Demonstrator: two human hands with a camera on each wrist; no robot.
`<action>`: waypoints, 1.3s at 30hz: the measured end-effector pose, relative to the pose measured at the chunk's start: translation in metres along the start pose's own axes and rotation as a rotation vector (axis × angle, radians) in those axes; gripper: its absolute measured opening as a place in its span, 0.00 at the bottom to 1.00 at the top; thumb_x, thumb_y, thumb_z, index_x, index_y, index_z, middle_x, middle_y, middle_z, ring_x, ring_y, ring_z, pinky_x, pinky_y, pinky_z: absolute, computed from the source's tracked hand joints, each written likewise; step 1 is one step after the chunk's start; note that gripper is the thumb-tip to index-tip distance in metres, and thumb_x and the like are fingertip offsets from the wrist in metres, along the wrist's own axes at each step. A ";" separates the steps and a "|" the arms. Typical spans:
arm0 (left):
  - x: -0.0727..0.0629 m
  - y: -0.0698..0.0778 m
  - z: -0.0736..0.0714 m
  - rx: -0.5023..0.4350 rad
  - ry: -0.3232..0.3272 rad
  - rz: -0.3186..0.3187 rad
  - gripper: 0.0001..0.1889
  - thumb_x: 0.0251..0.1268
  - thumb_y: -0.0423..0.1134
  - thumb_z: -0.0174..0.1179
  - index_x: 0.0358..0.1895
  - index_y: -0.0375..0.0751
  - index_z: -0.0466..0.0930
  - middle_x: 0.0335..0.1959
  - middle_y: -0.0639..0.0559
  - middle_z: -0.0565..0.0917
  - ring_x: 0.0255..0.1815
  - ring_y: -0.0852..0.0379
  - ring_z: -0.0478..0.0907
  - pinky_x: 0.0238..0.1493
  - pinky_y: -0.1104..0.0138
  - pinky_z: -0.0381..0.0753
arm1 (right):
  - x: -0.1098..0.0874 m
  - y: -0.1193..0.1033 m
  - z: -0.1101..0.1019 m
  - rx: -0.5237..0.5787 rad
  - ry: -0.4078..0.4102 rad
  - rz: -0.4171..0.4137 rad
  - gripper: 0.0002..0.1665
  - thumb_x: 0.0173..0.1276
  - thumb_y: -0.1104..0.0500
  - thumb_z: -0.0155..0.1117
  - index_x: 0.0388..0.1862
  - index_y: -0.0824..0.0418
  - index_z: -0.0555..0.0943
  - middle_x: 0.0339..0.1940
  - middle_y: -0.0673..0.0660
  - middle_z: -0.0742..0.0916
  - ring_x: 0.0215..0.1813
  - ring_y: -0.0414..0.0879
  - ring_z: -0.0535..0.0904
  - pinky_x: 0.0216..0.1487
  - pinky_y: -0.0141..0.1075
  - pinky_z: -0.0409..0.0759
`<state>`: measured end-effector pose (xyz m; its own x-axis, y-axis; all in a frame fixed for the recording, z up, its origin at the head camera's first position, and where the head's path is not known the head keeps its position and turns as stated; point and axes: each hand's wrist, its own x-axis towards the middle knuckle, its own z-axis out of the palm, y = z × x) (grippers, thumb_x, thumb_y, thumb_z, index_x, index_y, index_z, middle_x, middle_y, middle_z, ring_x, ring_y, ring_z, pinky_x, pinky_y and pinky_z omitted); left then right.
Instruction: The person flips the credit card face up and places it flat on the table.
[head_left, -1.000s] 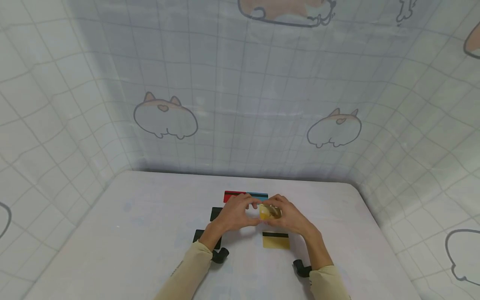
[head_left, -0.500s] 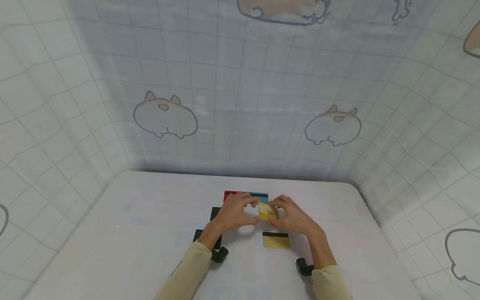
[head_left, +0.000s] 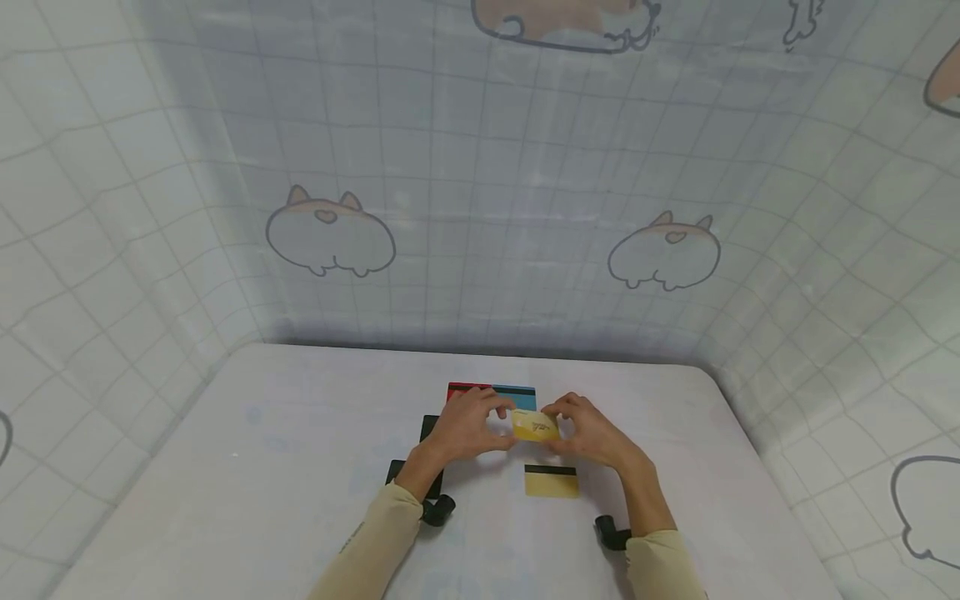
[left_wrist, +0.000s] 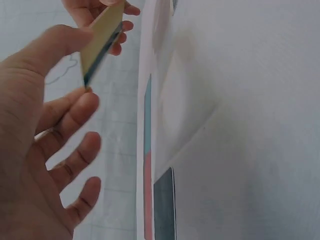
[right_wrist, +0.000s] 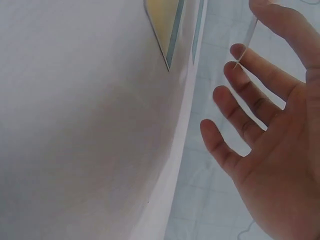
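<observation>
A yellow card (head_left: 535,426) is held up above the table between both hands, its printed side toward the head camera. My left hand (head_left: 467,423) pinches the card's left end between thumb and forefinger. At the opposite end, my right hand (head_left: 592,430) grips it with thumb and fingertips. A dark stripe runs along the card's other side in the left wrist view, where the left hand's (left_wrist: 45,130) remaining fingers spread free. Directly below lies another yellow card (head_left: 551,485) with a black stripe. Behind the hands are a red card (head_left: 456,391) and a blue card (head_left: 522,399), side by side.
Black cards (head_left: 428,426) lie at the left, partly covered by the left forearm. Black wrist fittings (head_left: 440,510) show below the wrists. The white table (head_left: 300,467) ends at a grid-patterned curtain (head_left: 480,275) with cartoon animals.
The held card has turned, so its printed side now shows more plainly and with less glare. My right hand and wrist have shifted slightly right; my left hand has barely moved.
</observation>
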<state>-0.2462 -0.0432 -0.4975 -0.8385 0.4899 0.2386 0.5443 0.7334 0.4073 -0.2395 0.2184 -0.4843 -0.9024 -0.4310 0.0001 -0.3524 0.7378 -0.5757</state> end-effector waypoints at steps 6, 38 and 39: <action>0.000 0.003 0.001 0.048 -0.064 -0.022 0.24 0.55 0.63 0.69 0.54 0.60 0.83 0.47 0.63 0.83 0.50 0.56 0.77 0.54 0.51 0.71 | -0.001 -0.001 -0.001 -0.059 -0.017 0.049 0.30 0.57 0.47 0.79 0.58 0.53 0.83 0.47 0.48 0.80 0.52 0.48 0.76 0.51 0.46 0.76; -0.002 0.016 0.018 0.146 -0.086 -0.090 0.26 0.57 0.58 0.72 0.58 0.54 0.83 0.41 0.62 0.80 0.44 0.58 0.74 0.48 0.54 0.71 | -0.002 -0.003 0.003 -0.146 -0.047 0.199 0.31 0.53 0.49 0.82 0.56 0.49 0.83 0.48 0.48 0.82 0.54 0.47 0.78 0.58 0.49 0.77; -0.003 0.016 0.018 0.148 -0.087 -0.095 0.26 0.56 0.58 0.72 0.57 0.54 0.83 0.41 0.62 0.80 0.44 0.58 0.74 0.48 0.54 0.71 | -0.002 -0.003 0.003 -0.150 -0.047 0.202 0.31 0.53 0.49 0.82 0.57 0.49 0.83 0.48 0.48 0.82 0.54 0.47 0.78 0.58 0.50 0.77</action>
<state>-0.2347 -0.0241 -0.5074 -0.8845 0.4492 0.1257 0.4659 0.8365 0.2884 -0.2357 0.2158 -0.4853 -0.9469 -0.2881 -0.1428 -0.2020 0.8786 -0.4328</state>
